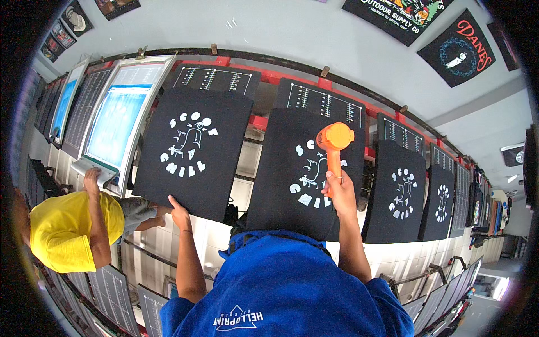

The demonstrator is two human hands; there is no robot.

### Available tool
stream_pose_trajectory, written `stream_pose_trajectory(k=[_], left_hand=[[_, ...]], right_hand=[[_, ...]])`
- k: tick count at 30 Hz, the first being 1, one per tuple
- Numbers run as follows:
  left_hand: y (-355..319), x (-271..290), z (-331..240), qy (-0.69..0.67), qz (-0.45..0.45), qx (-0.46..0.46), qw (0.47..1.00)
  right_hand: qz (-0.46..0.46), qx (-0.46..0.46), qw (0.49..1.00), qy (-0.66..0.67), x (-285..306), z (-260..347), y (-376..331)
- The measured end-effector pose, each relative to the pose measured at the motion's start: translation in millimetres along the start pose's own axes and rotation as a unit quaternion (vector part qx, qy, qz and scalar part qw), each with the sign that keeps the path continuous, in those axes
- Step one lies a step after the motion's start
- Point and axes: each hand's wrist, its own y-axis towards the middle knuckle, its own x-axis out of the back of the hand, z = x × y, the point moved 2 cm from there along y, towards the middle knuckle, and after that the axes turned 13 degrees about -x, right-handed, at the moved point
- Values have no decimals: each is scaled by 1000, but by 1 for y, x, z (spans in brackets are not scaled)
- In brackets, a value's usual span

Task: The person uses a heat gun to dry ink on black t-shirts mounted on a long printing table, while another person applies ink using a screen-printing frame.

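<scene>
My right hand [342, 194] is closed round the handle of an orange hand-held blower [336, 140], shaped like a hair dryer. The blower is over a black T-shirt [275, 163] with a white print of letters in a ring round a scooter drawing, and hides part of that print. At the near edge of another black T-shirt [219, 151] with the same print, on the board to the left, lies my left hand [179, 213]. Its fingers are partly stretched out against the edge, with nothing seen in them.
A person in a yellow shirt [73, 230] works at the left with a squeegee [98, 170] on a framed screen [120, 115] with blue on it. More printed black shirts [398, 191] lie on boards to the right. A dark rail [264, 60] runs behind the boards.
</scene>
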Motion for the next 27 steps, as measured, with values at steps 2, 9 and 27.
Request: stream_pose_trajectory(k=[2,9,27], left_hand=[[0,1,3,-5,-8,5,1000],[9,-3,16,-19,7,3,1000],[13,-6,21,-25,-2,-2,1000]], right_hand=[[55,-35,997,51,6,-3,0],[112,-55,990,59,-3,-3,-10],[103,-33,993,39,-12,-3,0]])
